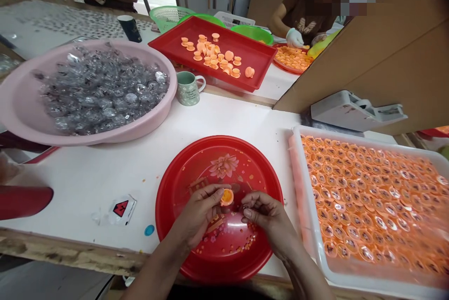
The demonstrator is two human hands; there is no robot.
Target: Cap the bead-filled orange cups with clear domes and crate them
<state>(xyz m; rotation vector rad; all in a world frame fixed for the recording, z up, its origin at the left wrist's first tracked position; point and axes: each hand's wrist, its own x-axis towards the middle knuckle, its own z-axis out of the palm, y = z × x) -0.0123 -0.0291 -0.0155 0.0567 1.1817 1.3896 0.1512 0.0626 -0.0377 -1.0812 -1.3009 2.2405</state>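
Now, desk (252,115), red tray (171,192) upon it, and above, right hand (268,216) curled (holding anything? can't tell), left hand (198,211) in pinching grip on an orange cup (227,197); slackness could drop it among the orange bits (249,243).

On the bench (242,115), a dish (192,155) lies between a basin (21,103) at left and a crate (372,274) at right. Over the dish is a cup (227,197). Behind, a mug (188,89) stands beside the basin; farther back, a tray (168,45).
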